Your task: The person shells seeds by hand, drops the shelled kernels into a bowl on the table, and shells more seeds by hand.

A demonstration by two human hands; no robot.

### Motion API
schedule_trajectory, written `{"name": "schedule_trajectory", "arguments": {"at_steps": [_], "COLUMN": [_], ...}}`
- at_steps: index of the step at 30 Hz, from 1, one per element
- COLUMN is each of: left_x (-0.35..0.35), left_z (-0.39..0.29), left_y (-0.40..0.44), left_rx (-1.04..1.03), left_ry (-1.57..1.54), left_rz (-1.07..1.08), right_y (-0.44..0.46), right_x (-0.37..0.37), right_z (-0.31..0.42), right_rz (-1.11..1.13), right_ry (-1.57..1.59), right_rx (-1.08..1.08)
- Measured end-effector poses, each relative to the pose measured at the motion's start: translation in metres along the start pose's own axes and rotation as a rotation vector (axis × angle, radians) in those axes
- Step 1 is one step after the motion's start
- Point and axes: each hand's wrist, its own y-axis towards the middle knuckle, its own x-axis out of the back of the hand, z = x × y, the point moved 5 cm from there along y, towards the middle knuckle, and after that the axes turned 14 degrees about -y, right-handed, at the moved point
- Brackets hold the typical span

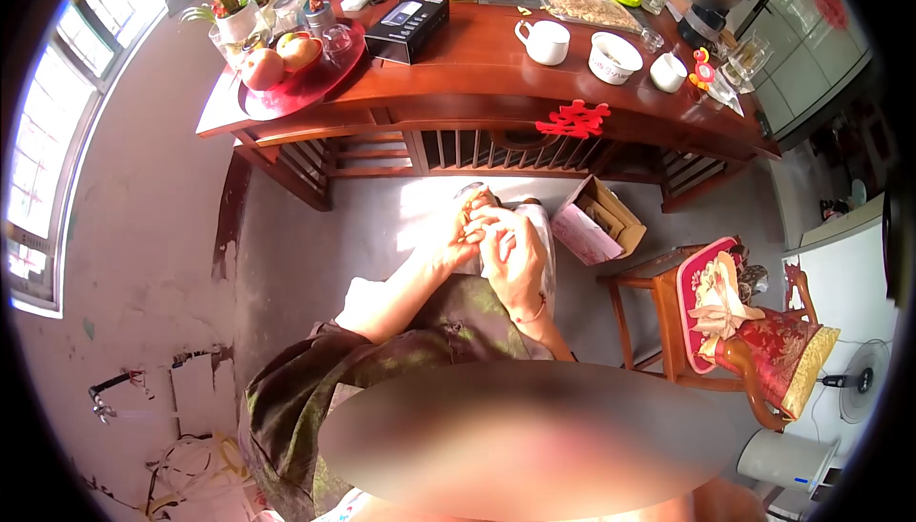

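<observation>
My left hand [458, 241] and my right hand [511, 257] meet in front of my body, over my lap and short of the table. Fingers on both are curled and pressed together at the tips. Whatever lies between them, if anything, is too small to make out. A thin band circles my right wrist. Beneath the hands show dark patterned clothing [463, 310] and part of a shoe. Straight ahead stands the red-brown wooden table [429, 83], apart from both hands.
A cardboard box [587, 226] sits on the floor, right of my legs. Farther right is a wooden chair [668, 312] with cushions. The table bears a fruit tray [329, 83], a black box [408, 31], a white mug [547, 43] and bowl [614, 59]. Other people sit beyond.
</observation>
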Motion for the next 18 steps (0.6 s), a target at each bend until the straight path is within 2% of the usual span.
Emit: {"name": "schedule_trajectory", "arguments": {"at_steps": [2,6,11,14,15,18], "left_x": [-0.016,-0.020,-0.012,-0.006,-0.008,-0.006], "left_z": [0.004,-0.001,-0.007,-0.014,-0.014,-0.015], "left_y": [0.001,0.010,0.027,0.034,0.033,0.041], "left_rx": [0.168,0.164,0.213,0.105,0.158,0.147], "left_ry": [-0.037,-0.111,-0.134,-0.076,-0.059,-0.071], "left_rz": [0.267,0.250,0.290,0.216,0.277,0.284], "right_y": [-0.006,-0.011,-0.005,-0.001,0.000,0.002], "right_x": [0.000,-0.014,-0.032,-0.037,-0.038,-0.041], "right_z": [-0.001,-0.007,-0.015,-0.017,-0.017,-0.018], "right_rz": [0.006,0.156,0.100,0.108,0.109,0.108], "right_ry": [0.036,0.096,0.004,-0.043,-0.061,-0.083], "right_rx": [-0.025,-0.074,0.051,0.074,0.091,0.114]}}
